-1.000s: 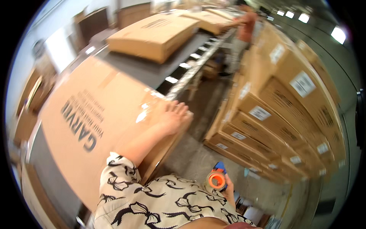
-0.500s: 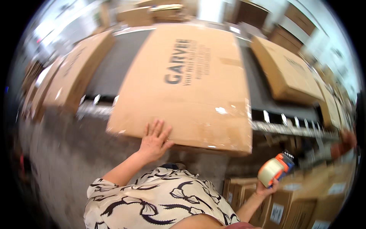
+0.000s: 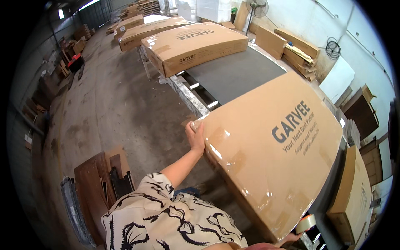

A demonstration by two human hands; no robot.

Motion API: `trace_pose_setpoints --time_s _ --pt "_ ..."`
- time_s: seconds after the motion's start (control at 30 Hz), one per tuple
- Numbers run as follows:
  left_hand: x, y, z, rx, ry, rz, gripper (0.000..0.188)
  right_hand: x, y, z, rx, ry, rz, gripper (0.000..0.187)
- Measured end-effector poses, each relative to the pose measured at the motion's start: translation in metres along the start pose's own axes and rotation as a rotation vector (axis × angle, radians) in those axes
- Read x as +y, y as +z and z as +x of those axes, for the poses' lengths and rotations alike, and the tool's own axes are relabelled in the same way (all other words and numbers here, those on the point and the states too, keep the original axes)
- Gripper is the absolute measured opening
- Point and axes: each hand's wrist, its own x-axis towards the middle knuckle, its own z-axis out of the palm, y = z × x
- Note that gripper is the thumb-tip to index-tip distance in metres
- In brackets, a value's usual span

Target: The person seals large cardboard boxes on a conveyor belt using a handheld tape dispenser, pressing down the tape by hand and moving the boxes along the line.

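A large flat cardboard box (image 3: pixel 266 146) with dark print lies on the conveyor in front of me, clear tape shining along its near edge. My left hand (image 3: pixel 196 136) grips its left near corner, the fingers bent around the edge. At the lower right, my right hand (image 3: pixel 291 238) shows only partly beside the box's near right corner. It holds a tape dispenser (image 3: pixel 306 223) with a pale roll, whose handle is mostly hidden.
The conveyor (image 3: pixel 239 75) runs past me, with a second flat box (image 3: pixel 196 43) and several more farther left. Another box (image 3: pixel 352 196) stands close on the right. Brown panels (image 3: pixel 93 177) lean at my left. A fan (image 3: pixel 255 8) stands by the wall.
The view has swung left along the conveyor. My left hand has gone from lying flat on the box's top to holding its corner. My right hand, with the tape dispenser, is now beside the box.
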Motion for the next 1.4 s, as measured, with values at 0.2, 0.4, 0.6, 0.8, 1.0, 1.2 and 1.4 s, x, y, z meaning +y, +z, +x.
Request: trace_pose_setpoints --time_s 0.2,0.4,0.6,0.8,1.0,1.2,1.4 --pt "0.011 0.013 0.019 -0.059 0.052 -0.084 0.050 0.026 0.030 -0.062 0.053 -0.240 -0.459 0.036" --pt "-0.029 0.045 0.172 -0.430 0.331 -0.030 0.014 0.059 0.057 -0.132 0.211 0.005 -0.020 0.037" --pt "-0.015 0.098 0.237 -0.335 0.262 0.340 0.047 0.077 0.117 -0.187 0.196 0.461 0.369 0.046" --pt "0.008 0.102 0.153 -0.343 0.971 0.745 0.046 -0.009 0.073 -0.152 0.054 0.580 0.187 0.053" --pt "0.147 0.142 -0.081 -0.844 0.984 0.325 0.023 -0.080 0.008 -0.080 -0.004 0.481 0.221 0.055" --pt "0.191 0.216 -0.379 -1.591 1.321 0.155 0.019 -0.201 -0.052 -0.001 0.141 0.227 0.298 0.058" --pt "0.129 0.312 -0.559 -1.933 1.666 0.080 0.042 -0.265 -0.081 0.049 0.281 0.016 0.261 0.055"
